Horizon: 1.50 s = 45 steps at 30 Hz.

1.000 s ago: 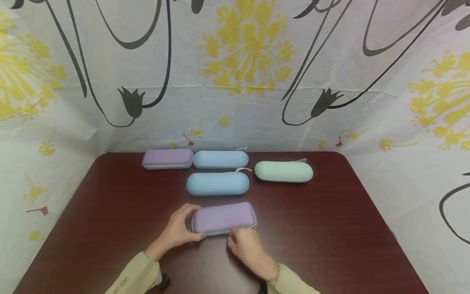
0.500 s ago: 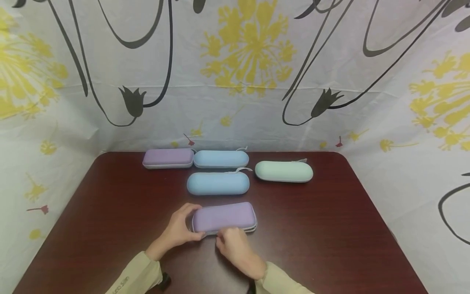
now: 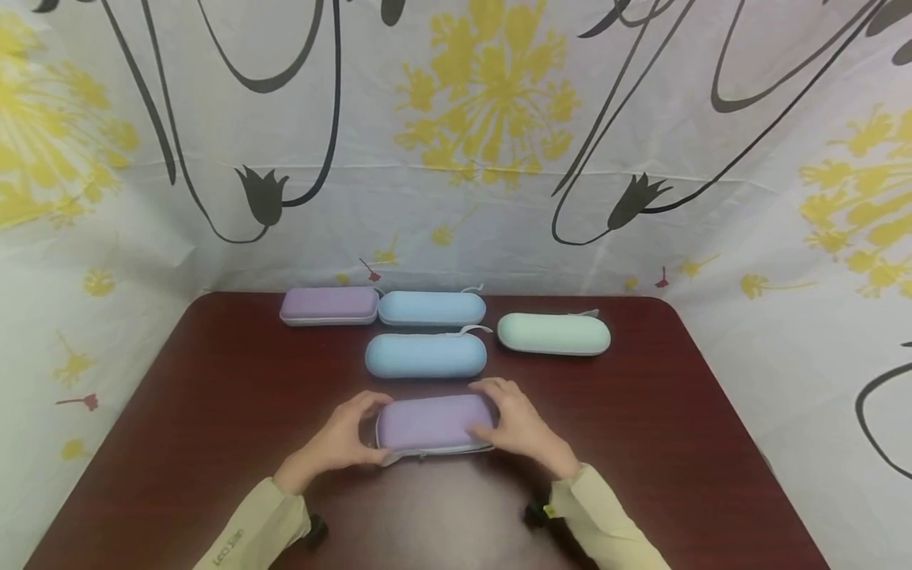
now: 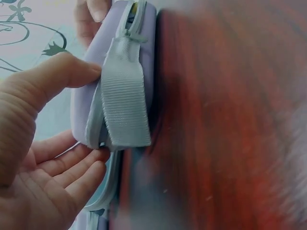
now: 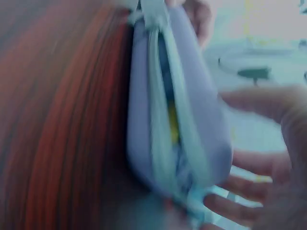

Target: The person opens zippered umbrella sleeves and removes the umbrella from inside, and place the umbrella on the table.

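Note:
A purple zip case (image 3: pixel 435 422) lies near the table's middle, between both hands. Its zipper is undone along the near side, and the gap shows something yellow (image 5: pixel 173 127) and dark inside, too blurred to name. My left hand (image 3: pixel 340 434) grips the left end, thumb at the near edge, fingers behind. Beside that thumb, a grey pull strap (image 4: pixel 125 96) hangs from the zipper slider. My right hand (image 3: pixel 523 426) holds the right end, thumb on the lid's near part and fingers at the far edge.
Behind it lie a near blue case (image 3: pixel 426 356), a far blue case (image 3: pixel 431 309), another purple case (image 3: pixel 330 305) and a mint green case (image 3: pixel 553 333). They rest on a dark red-brown table (image 3: pixel 178 412). Patterned white cloth (image 3: pixel 399 214) surrounds its back and sides.
My right hand first slid left along the case's near edge, opening the zipper, then moved to the right end. The strap is now by the left thumb. My left hand kept its hold.

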Tool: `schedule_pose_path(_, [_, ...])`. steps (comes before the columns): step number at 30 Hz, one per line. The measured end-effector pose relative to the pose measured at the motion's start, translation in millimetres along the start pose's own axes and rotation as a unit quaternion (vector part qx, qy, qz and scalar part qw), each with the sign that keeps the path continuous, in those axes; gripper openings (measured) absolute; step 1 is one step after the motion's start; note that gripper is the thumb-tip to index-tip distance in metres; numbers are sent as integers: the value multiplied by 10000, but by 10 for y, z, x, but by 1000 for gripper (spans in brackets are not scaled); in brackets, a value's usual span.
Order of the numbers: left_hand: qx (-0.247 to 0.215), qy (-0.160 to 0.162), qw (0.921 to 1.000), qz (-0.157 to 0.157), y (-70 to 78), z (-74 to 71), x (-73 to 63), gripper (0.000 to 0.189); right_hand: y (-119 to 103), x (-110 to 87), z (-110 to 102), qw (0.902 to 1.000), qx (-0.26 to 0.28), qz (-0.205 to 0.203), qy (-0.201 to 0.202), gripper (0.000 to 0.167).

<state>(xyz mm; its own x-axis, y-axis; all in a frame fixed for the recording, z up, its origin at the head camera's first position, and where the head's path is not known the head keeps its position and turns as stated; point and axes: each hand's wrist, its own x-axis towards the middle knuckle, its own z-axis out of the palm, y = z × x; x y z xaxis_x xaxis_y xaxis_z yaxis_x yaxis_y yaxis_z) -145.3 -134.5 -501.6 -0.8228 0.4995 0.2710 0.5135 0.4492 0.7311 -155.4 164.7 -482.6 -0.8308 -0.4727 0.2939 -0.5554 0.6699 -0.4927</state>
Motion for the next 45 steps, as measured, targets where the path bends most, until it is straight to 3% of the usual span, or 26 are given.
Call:
schedule_pose_path(3, [-58,-208,9998,-17,-11,-42,40,65,77,-39,-64,9971,309,186,-674,55])
schedule_pose_path(7, [-114,-338,9993,-93,-27,-78,118,67,84,-94,-99,9948,380,266,-902,58])
schedule_pose_path(17, [-194,-808,9964,-193,-45,-157,407,54,-179,-444,-20,9963,184,796,-284,63])
schedule_pose_path(22, [-45,-845,9964,19,-51,-144,540,44,-368,-616,104,9965,149,825,69,65])
schedule_pose_path(30, [-6,-865,9951,481,-47,-88,683,36,-598,-744,241,9933,894,694,229,52])
schedule_pose_path(36, [255,-1011,9931,545,-50,-51,787,34,-657,-755,310,9902,1200,595,407,49])
schedule_pose_path(38, [429,-902,9937,500,-43,-5,791,35,-649,-759,326,9897,1256,541,421,48])
schedule_pose_path(40, [734,-596,9948,392,6,61,761,36,-628,-757,322,9896,1295,487,396,49])
schedule_pose_path(42, [1099,-120,9937,182,87,148,697,35,-598,-751,287,9898,1313,474,287,52])
schedule_pose_path(45, [1656,734,9833,-164,220,300,573,31,-537,-723,205,9885,1433,475,5,56])
